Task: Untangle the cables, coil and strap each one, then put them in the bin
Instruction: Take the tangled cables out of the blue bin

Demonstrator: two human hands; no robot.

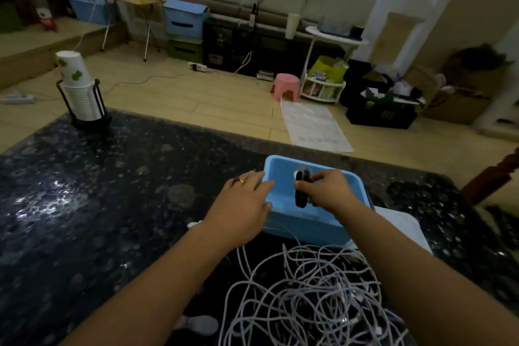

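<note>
The person leans over the dark speckled table, both arms stretched toward the blue bin that sits near the table's far edge, a little right of centre. The right hand is curled round a small dark coiled cable, holding it upright over the bin's open top; it looks already bundled, though the light is too dim to make out a strap. The left hand lies flat with fingers fairly straight against the bin's left wall and rim, steadying it rather than gripping.

Along the near edge, between the two forearms, lies the tangle of white cables, loops piled over one another and trailing up to touch the bin's near wall. These look light, thin and limp, so they should slide freely but will snag wherever one loop threads another. A plug end is probably the best place to take hold, feeding it back through the knot rather than tugging a middle loop. The bin seems light plastic and likely to skid on the glossy top.

A rack of paper cups stands at the far left corner.
</note>
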